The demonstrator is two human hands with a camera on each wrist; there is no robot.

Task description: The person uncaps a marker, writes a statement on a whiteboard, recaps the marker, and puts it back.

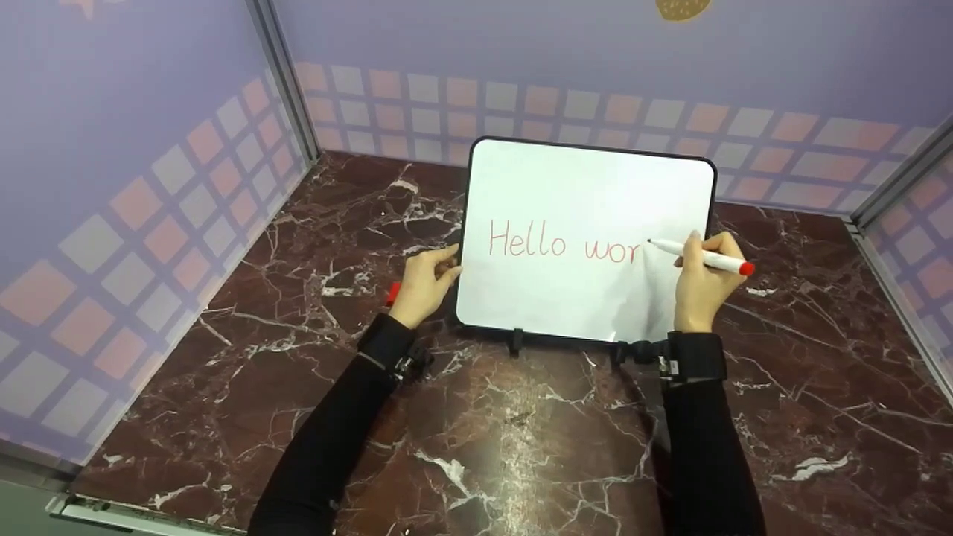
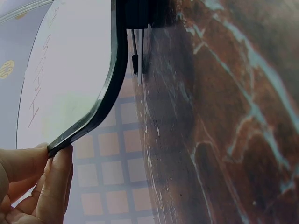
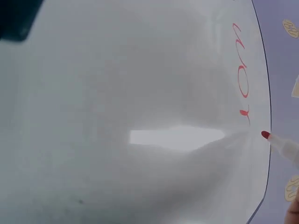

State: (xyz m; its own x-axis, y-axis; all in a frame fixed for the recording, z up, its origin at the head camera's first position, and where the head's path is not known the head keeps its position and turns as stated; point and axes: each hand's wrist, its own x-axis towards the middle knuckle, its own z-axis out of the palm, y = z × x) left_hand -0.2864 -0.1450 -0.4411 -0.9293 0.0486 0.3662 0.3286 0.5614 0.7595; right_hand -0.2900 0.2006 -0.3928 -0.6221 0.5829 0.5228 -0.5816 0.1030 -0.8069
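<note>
A whiteboard [image 1: 566, 186] with a black frame stands tilted back, bearing the red handwriting "Hello wor" [image 1: 562, 242]. My left hand [image 1: 423, 286] pinches its left edge; the left wrist view shows thumb and fingers on either side of the black frame [image 2: 100, 109]. In my right hand [image 1: 701, 286] is a white marker [image 1: 718, 260] with a red end, gripped like a pen. Its dark red tip [image 3: 265, 135] points at the board just past the letter "r". Whether the tip touches the surface, I cannot tell.
Black stand feet [image 1: 517, 342] hold the board's lower edge on a dark red marbled table [image 1: 476, 447]. A small red object [image 1: 392, 293] lies partly hidden behind my left hand. Purple walls [image 1: 447, 37] with pink and white squares close off the back and sides.
</note>
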